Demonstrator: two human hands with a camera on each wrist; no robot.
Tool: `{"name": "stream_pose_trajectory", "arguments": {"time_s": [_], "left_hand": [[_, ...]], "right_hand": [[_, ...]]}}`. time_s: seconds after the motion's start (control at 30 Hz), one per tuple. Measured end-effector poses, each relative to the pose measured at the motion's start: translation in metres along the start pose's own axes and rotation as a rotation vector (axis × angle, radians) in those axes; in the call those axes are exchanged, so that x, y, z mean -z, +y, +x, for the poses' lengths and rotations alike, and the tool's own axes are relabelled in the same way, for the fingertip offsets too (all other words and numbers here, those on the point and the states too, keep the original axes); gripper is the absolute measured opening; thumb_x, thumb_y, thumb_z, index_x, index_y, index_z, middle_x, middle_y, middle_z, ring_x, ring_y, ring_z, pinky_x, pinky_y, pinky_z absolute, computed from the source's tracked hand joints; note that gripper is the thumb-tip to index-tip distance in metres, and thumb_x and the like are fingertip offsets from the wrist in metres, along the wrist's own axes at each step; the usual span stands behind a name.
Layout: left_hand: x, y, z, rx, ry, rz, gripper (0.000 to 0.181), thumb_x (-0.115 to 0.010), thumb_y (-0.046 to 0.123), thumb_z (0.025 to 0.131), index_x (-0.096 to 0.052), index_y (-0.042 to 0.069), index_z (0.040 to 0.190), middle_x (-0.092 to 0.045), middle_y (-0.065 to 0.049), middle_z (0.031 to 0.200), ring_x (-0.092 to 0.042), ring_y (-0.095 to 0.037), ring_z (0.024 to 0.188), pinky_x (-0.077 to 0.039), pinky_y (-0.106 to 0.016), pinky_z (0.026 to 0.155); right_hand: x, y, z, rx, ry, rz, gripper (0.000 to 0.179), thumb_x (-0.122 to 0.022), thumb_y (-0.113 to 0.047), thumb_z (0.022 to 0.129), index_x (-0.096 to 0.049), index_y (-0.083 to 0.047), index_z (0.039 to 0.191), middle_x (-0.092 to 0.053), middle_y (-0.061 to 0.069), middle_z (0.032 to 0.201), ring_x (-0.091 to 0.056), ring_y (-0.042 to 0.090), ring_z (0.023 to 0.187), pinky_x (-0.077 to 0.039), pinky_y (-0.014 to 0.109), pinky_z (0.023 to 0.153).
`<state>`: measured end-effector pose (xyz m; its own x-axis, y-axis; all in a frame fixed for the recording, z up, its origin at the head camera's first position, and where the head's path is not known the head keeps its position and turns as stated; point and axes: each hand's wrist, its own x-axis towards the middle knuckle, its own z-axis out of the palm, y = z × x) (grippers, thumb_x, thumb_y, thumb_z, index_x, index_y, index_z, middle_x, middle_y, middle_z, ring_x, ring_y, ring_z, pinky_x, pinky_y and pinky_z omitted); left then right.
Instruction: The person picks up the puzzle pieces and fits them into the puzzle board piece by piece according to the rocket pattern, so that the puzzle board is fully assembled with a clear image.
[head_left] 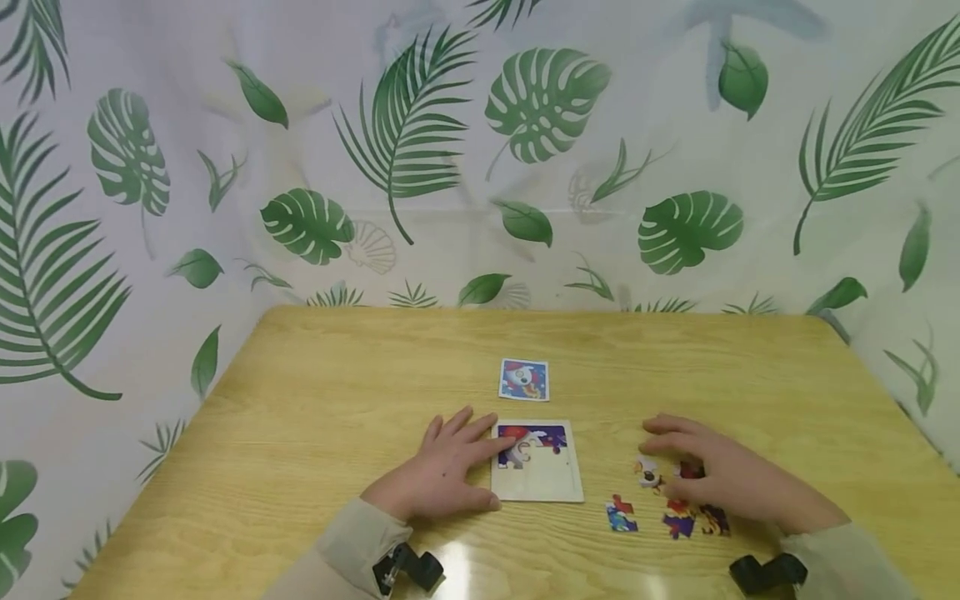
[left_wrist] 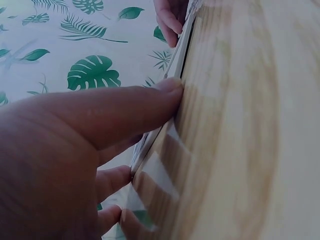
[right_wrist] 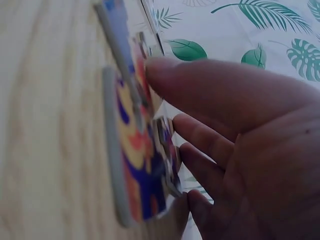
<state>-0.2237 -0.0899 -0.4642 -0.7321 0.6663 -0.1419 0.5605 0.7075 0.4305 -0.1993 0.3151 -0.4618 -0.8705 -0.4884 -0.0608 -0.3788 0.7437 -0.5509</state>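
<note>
My left hand (head_left: 450, 471) rests with fingers spread at the left side of a square white puzzle board (head_left: 540, 487). Its index finger lies over joined jigsaw pieces (head_left: 555, 435) along the board's top and left; the thumb reaches the lower left corner. In the left wrist view, the thumb (left_wrist: 145, 107) is at the board's edge. My right hand (head_left: 738, 475) hovers low over loose jigsaw pieces, thumb and fingers apart. The right wrist view shows its fingertips against one piece (right_wrist: 167, 150) and its thumb by another, above an orange-and-purple piece (right_wrist: 135, 165).
A small picture card (head_left: 524, 380) with a white cartoon figure lies behind the board. A blue-and-red piece (head_left: 621, 514) sits nearest the board among the loose ones. Leaf-print cloth (head_left: 442, 275) hangs behind the wooden table (head_left: 375, 358).
</note>
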Motion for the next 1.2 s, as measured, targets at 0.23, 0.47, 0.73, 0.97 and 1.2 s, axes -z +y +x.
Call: {"name": "stream_pose_trajectory", "arguments": {"time_s": [0.23,0.47,0.73,0.97,1.2], "left_hand": [[0.0,-0.0021,-0.0015,-0.001,-0.001,0.012,0.079,-0.069,0.053,0.09,-0.036,0.033,0.159,-0.016,-0.001,0.169,-0.001,-0.033,0.154,0.002,-0.063,0.118],[-0.0013,-0.0022,-0.0028,-0.005,0.002,0.004,0.08,-0.069,0.052,0.09,-0.034,0.032,0.16,-0.016,-0.002,0.169,0.0,-0.033,0.154,0.003,-0.064,0.117],[-0.0029,-0.0033,-0.003,0.005,-0.004,-0.013,0.079,-0.069,0.051,0.09,-0.035,0.034,0.159,-0.016,0.0,0.169,0.0,-0.031,0.155,0.004,-0.062,0.118],[-0.0027,-0.0018,-0.0015,-0.007,0.009,-0.012,0.079,-0.069,0.051,0.09,-0.035,0.033,0.159,-0.016,-0.001,0.169,0.0,-0.032,0.154,0.004,-0.062,0.118],[-0.0007,0.0003,-0.0009,-0.009,0.016,-0.016,0.081,-0.071,0.05,0.089,-0.036,0.032,0.159,-0.018,-0.002,0.168,-0.001,-0.033,0.154,0.003,-0.063,0.117]], "right_hand": [[-0.001,0.0007,0.0012,0.005,0.014,0.008,0.047,-0.07,-0.051,0.093,-0.067,-0.025,0.131,-0.043,0.006,0.155,-0.046,0.037,0.136,-0.048,0.045,0.1],[-0.0027,-0.0044,0.0021,0.014,0.051,0.01,0.033,-0.07,-0.048,0.093,-0.069,-0.029,0.12,-0.046,0.009,0.152,-0.046,0.039,0.134,-0.049,0.049,0.097],[-0.0061,-0.0053,0.0047,0.038,0.063,0.068,0.024,-0.073,-0.041,0.093,-0.069,-0.027,0.113,-0.047,0.015,0.149,-0.051,0.039,0.126,-0.053,0.035,0.084],[-0.0048,-0.0047,0.0045,0.033,0.079,0.035,0.019,-0.073,-0.039,0.094,-0.069,-0.027,0.108,-0.05,0.014,0.145,-0.052,0.039,0.125,-0.054,0.038,0.085],[-0.0043,-0.0082,0.0041,0.029,0.099,-0.018,0.014,-0.075,-0.032,0.093,-0.07,-0.026,0.105,-0.055,0.009,0.138,-0.054,0.032,0.121,-0.052,0.042,0.088]]}}
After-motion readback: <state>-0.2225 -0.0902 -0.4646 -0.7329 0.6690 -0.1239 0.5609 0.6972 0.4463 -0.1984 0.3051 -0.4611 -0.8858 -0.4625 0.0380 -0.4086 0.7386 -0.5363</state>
